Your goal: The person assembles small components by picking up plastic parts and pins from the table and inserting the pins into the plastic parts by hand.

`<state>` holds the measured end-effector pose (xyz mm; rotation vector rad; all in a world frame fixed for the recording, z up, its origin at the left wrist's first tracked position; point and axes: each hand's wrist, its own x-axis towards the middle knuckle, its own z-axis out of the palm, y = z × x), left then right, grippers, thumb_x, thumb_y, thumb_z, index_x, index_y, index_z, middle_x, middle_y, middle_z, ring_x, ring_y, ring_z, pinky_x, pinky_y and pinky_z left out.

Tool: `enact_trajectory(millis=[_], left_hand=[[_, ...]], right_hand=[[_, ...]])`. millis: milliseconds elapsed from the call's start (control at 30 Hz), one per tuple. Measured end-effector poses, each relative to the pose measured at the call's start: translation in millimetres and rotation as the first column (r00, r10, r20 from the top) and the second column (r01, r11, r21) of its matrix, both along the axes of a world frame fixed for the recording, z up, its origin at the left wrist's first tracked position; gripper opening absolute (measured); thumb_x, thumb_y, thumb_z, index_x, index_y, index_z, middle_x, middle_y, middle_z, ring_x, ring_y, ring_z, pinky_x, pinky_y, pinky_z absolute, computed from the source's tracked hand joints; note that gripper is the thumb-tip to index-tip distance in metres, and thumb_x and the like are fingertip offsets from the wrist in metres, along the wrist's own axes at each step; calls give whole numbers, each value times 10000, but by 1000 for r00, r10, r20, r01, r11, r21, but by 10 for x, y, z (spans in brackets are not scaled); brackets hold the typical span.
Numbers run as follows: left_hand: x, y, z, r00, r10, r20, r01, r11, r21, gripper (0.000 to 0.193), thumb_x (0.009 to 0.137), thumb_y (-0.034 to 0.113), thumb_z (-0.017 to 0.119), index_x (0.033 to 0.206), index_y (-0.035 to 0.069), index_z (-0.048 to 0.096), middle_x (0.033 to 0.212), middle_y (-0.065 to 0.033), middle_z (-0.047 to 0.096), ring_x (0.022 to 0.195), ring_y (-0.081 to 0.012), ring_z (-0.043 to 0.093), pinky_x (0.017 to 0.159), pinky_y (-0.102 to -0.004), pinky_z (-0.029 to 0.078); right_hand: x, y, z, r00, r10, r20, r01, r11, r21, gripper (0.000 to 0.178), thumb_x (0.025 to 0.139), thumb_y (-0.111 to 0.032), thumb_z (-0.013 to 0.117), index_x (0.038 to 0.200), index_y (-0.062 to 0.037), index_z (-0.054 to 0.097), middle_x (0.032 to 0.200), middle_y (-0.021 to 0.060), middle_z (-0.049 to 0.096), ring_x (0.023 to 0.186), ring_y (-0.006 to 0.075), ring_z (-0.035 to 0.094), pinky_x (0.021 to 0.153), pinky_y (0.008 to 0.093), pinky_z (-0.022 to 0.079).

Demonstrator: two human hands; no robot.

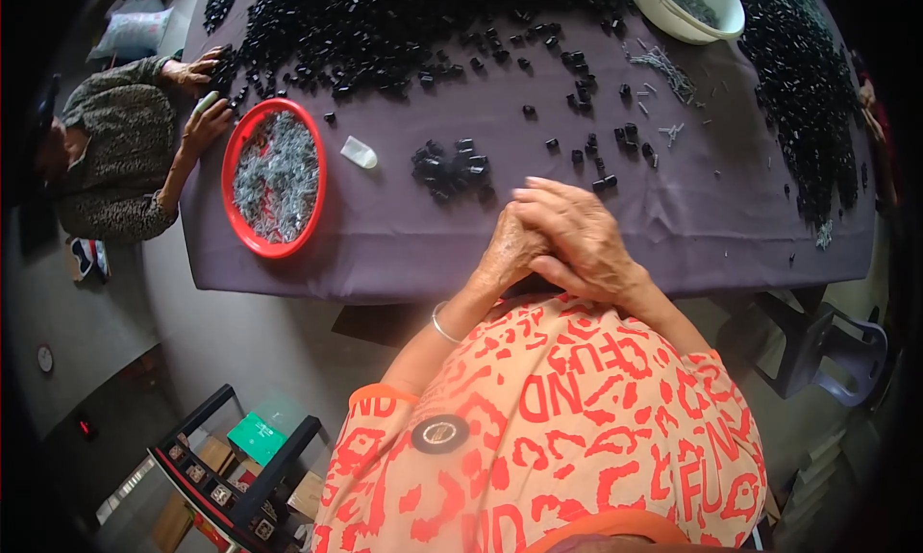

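Note:
My left hand [511,248] and my right hand [584,238] are clasped together above the near edge of the table. The right one lies on top, its fingers pressed together and wrapped over the left. Beneath it, the left fingers are hidden, so whether they hold anything does not show. Just beyond and to the left is a small pile of black plastic pieces [450,168]. Several more short black pieces [604,183] lie scattered past my right fingertips. A white, round-ended small object [359,153] rests farther left on the purple cloth [423,250].
A red basin [228,183] of clear small parts stands left. A white basin [731,24] with grey contents sits far right, near loose thin clear pins [663,72]. Black pieces heap [385,34] across the back. A co-worker's hands [204,120] work at left. A plastic chair [817,351] stands right.

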<state>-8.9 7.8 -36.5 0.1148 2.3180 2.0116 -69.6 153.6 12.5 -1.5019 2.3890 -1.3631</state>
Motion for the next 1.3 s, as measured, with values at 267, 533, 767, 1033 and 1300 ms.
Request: enact_trajectory(millis=[267, 533, 767, 1033, 1300], left_hand=[[27, 30, -8, 998, 65, 9, -62, 978, -201, 306, 759, 128, 643, 1023, 12, 542, 941, -142, 552, 875, -287, 553, 726, -374, 459], [-28, 2, -63, 989, -61, -137, -32, 808, -588, 286, 745, 110, 607, 1011, 12, 571, 958, -132, 609, 880, -227, 597, 739, -353, 471], [-15, 148, 379, 871, 118, 477, -201, 972, 125, 140, 852, 94, 581, 949, 4, 629, 785, -63, 658, 661, -121, 647, 547, -244, 516], [0, -467, 389, 844, 501, 192, -481, 865, -143, 145, 855, 75, 639, 990, 20, 633, 751, -16, 619, 633, -69, 583, 534, -204, 471], [-32, -199, 548, 833, 504, 229, -539, 831, 135, 210, 851, 72, 650, 1048, -2, 637, 914, -49, 653, 705, -121, 617, 569, -236, 500]], right_hand=[[15, -104, -269, 999, -13, -29, 15, 999, 49, 527, 882, -454, 487, 1235, -66, 539, 1277, 134, 539, 1203, 286, 502, 1024, 437, 366], [-13, -104, -271, 1000, -12, 11, 12, 1000, 3, 507, 840, -410, 548, 1221, -76, 537, 1248, 123, 553, 1177, 288, 513, 1031, 441, 354], [-410, -59, -207, 878, -394, -274, 406, 914, -15, 229, 703, -81, 679, 929, -100, 649, 882, 42, 576, 851, 236, 550, 737, 351, 434], [-656, -278, -408, 787, -253, -563, 397, 906, 147, 127, 683, -73, 663, 781, -81, 583, 774, 28, 553, 761, 203, 535, 687, 337, 435], [-272, -19, -104, 740, -142, 658, 248, 966, -71, 120, 838, -102, 659, 898, -8, 613, 799, -17, 618, 717, 48, 553, 674, 210, 448]])
